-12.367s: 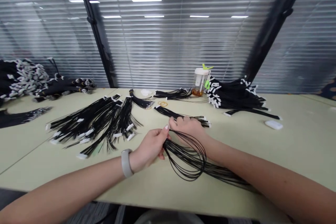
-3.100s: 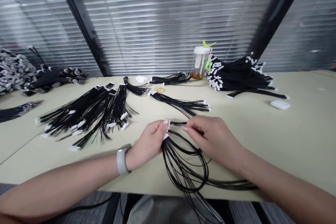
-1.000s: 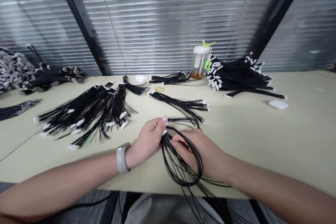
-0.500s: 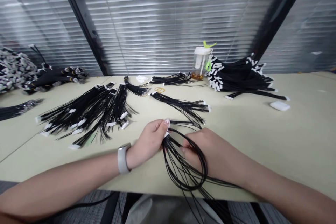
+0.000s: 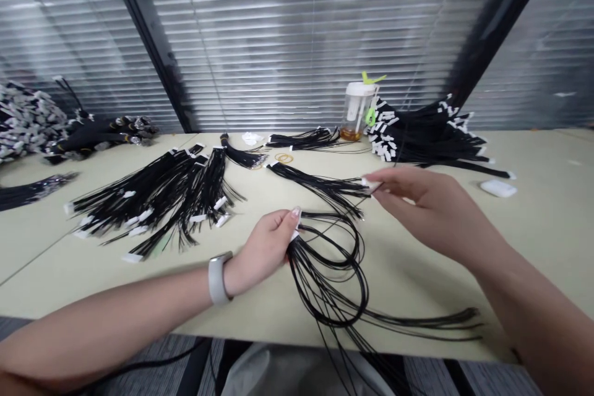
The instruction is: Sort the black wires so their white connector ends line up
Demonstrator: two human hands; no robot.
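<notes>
My left hand [image 5: 269,244], a watch on its wrist, is closed with the thumb pressed on a white connector [image 5: 296,235] of a black wire harness [image 5: 325,288]. Black wires curl from it in two loops, and more strands trail down over the table's front edge and to the right. My right hand [image 5: 417,204] is raised right of the loops, its thumb and fingertips pinched on a thin black wire [image 5: 378,188]. Behind those fingertips lies another wire bundle [image 5: 315,182] with white connectors.
Several black harnesses with white connectors [image 5: 158,198] are spread on the table [image 5: 464,223] at left. A large harness pile [image 5: 427,136] lies back right, beside a clear cup [image 5: 353,111] and a white piece [image 5: 498,188]. Rubber bands [image 5: 284,158] and further bundles [image 5: 102,136] sit farther back.
My right hand has moved up and right, away from the loops, with a thin wire in its fingertips. A second loop now shows more openly. The left hand has stayed put.
</notes>
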